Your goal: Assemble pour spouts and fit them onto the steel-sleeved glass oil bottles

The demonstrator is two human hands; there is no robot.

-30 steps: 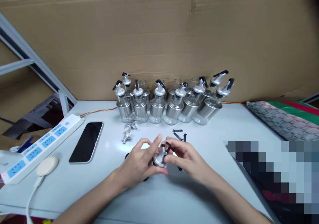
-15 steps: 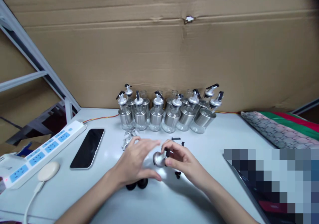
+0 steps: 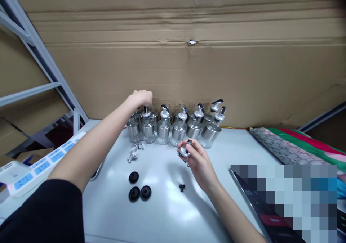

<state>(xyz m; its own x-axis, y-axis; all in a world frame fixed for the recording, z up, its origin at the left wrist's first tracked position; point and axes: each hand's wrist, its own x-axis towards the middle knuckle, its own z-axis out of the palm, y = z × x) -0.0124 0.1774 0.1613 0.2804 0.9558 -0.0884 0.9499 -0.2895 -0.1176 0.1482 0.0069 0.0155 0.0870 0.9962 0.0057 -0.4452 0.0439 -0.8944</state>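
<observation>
My right hand (image 3: 198, 160) is closed around a silver pourer spout (image 3: 184, 151) with a black flip lid, held above the table. My left hand (image 3: 143, 97) reaches over the left end of the bottle group. Its fingers bend down behind the front bottles, and whether they grip a bottle neck is hidden. Near it stand a glass bottle with a steel sleeve and a pourer (image 3: 147, 127) and an uncapped bottle (image 3: 153, 117) behind. Several sleeved bottles (image 3: 163, 131) stand in rows, most front ones topped with pourers.
Loose silver spout parts (image 3: 133, 153) lie at the left. Three black round stoppers (image 3: 134, 194) and small black pieces (image 3: 182, 188) lie nearer. A power strip (image 3: 43, 167) is far left. At the right are a partly blurred device (image 3: 251, 196) and patterned cloth (image 3: 273, 145).
My left hand has moved from beside the spout out to the back-left bottles. The spout stays in my right hand. The view has shifted, uncovering the black stoppers.
</observation>
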